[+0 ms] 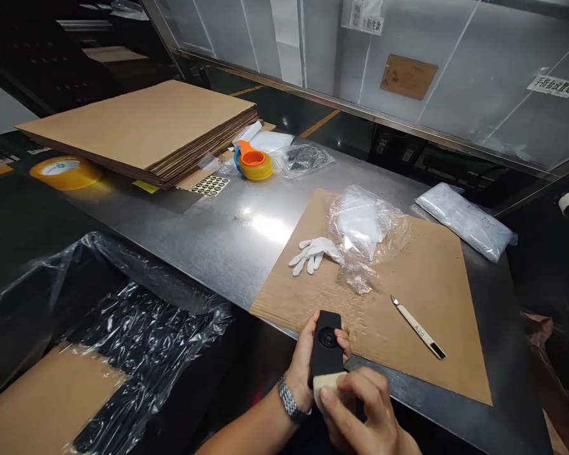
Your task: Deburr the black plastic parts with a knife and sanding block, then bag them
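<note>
My left hand is wrapped round a slim black device with a round dial near its top end, held in front of the table's near edge. Fingers of my right hand pinch a pale cream pad against the device's lower end. Beyond my hands, a cardboard sheet carries a white glove, a crumpled clear bag with white contents and a white-handled knife marked A26.
Stacked cardboard stands at the back left, beside a yellow tape roll. An orange tape dispenser and a sticker sheet lie nearby. A plastic-wrapped pack lies back right. A plastic-lined box is at lower left.
</note>
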{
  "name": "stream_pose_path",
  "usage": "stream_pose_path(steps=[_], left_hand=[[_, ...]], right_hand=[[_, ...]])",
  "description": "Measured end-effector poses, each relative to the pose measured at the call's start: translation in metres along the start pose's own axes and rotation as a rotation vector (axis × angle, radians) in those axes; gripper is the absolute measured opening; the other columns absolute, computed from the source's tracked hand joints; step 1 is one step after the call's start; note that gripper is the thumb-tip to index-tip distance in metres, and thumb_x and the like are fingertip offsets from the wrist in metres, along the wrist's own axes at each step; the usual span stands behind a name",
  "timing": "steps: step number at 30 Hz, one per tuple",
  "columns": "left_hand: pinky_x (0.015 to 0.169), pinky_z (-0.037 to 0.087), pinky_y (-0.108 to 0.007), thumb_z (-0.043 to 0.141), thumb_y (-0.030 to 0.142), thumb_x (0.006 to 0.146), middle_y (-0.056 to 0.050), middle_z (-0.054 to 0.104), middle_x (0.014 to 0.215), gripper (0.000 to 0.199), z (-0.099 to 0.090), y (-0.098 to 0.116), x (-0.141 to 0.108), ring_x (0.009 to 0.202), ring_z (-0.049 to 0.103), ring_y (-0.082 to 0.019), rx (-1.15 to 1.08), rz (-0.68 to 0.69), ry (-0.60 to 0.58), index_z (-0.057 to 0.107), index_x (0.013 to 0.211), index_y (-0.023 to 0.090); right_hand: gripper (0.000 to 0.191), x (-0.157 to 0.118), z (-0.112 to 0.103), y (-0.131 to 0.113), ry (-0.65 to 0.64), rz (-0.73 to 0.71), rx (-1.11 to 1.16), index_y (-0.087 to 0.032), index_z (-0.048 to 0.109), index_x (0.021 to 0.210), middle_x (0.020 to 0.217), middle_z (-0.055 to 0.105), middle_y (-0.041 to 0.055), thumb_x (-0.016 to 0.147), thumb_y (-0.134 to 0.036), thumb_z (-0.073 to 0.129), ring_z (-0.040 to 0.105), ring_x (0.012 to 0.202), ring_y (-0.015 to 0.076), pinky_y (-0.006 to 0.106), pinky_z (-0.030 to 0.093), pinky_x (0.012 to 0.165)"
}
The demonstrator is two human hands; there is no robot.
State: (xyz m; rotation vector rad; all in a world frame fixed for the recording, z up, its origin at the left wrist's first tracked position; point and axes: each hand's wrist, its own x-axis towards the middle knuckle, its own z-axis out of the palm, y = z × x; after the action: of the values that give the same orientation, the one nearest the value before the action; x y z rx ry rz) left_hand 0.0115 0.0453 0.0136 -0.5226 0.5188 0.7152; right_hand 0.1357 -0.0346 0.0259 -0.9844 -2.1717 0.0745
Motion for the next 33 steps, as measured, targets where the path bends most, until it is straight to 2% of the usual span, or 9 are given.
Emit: stream_pose_path(steps=[3,6,11,13,16,20,24,29,33], left_hand=[[0.052,0.045,-0.017,0.038,0.037,0.087,-0.003,0.05,0.072,0.03,0.003,0.004,-0.006,0.054,0.049,-0.007,0.017,0.059,-0.023,0.054,0.09,0.012],[0.052,0.045,-0.022,0.041,0.034,0.086,-0.002,0.054,0.073,0.03,0.008,0.002,-0.015,0.055,0.051,-0.01,0.205,0.245,-0.048,0.051,0.111,0.02],[0.086,0.044,-0.028,0.066,0.014,0.07,-0.006,0.06,0.111,0.061,0.011,-0.011,-0.025,0.095,0.058,-0.017,0.693,0.559,0.011,0.044,0.126,0.024],[0.097,0.036,-0.027,0.069,0.013,0.068,-0.006,0.054,0.125,0.057,0.007,-0.012,-0.025,0.114,0.049,-0.019,0.816,0.675,0.019,0.051,0.121,0.021],[0.102,0.031,-0.03,0.068,0.016,0.069,-0.008,0.053,0.127,0.051,-0.002,-0.011,-0.023,0.12,0.044,-0.022,0.992,0.772,0.04,0.055,0.118,0.017],[0.105,0.028,-0.033,0.065,0.019,0.072,-0.008,0.053,0.127,0.047,-0.011,-0.011,-0.023,0.12,0.044,-0.024,1.151,0.765,0.027,0.056,0.118,0.018],[0.105,0.027,-0.032,0.063,0.022,0.075,-0.006,0.052,0.129,0.046,-0.008,-0.015,-0.031,0.121,0.042,-0.023,1.251,0.735,0.02,0.055,0.12,0.02],[0.101,0.033,-0.03,0.061,0.027,0.076,-0.006,0.058,0.121,0.045,0.004,-0.016,-0.042,0.117,0.047,-0.022,1.148,0.574,-0.046,0.054,0.12,0.02],[0.077,0.047,-0.03,0.05,0.04,0.083,-0.009,0.068,0.092,0.036,0.005,-0.02,-0.041,0.086,0.063,-0.021,0.994,0.327,-0.045,0.058,0.109,0.016]], right_hand=[[0.046,-0.022,0.006,0.019,0.071,-0.047,-0.119,-0.018,0.058,0.112,0.098,0.051,0.0084,0.069,-0.004,0.064,0.05,0.092,0.0199,0.028,0.051,0.071],[0.048,-0.04,0.014,0.057,0.092,0.153,-0.197,-0.021,0.05,0.123,0.1,0.05,0.0092,0.077,-0.011,0.058,0.05,0.092,0.0215,0.036,0.05,0.073],[0.037,-0.042,0.021,0.113,0.061,0.443,-0.237,-0.02,0.051,0.121,0.098,0.05,0.0104,0.084,-0.024,0.052,0.048,0.091,0.0237,0.046,0.047,0.075],[0.033,-0.034,0.02,0.116,0.05,0.474,-0.25,-0.018,0.055,0.116,0.096,0.052,0.0111,0.085,-0.027,0.051,0.048,0.092,0.0252,0.047,0.047,0.074],[0.033,-0.017,0.012,0.098,0.063,0.54,-0.165,-0.018,0.054,0.117,0.101,0.053,0.0119,0.087,-0.028,0.048,0.049,0.098,0.0259,0.047,0.046,0.079],[0.03,0.01,-0.004,0.062,0.057,0.646,0.347,-0.021,0.054,0.116,0.107,0.051,0.0088,0.087,-0.028,0.048,0.056,0.083,0.0161,0.03,0.05,0.072],[0.024,0.025,-0.013,0.049,-0.014,0.7,0.689,-0.022,0.057,0.107,0.099,0.053,0.0058,0.083,-0.028,0.055,0.056,0.074,0.0127,0.024,0.048,0.062],[0.02,0.023,-0.013,0.053,0.027,0.76,0.838,-0.02,0.06,0.098,0.092,0.056,0.0056,0.081,-0.03,0.057,0.056,0.081,0.0159,0.026,0.049,0.065],[0.021,0.02,-0.01,0.052,0.12,0.786,0.818,-0.02,0.062,0.099,0.092,0.056,0.0057,0.081,-0.031,0.058,0.056,0.083,0.0168,0.028,0.051,0.067]])
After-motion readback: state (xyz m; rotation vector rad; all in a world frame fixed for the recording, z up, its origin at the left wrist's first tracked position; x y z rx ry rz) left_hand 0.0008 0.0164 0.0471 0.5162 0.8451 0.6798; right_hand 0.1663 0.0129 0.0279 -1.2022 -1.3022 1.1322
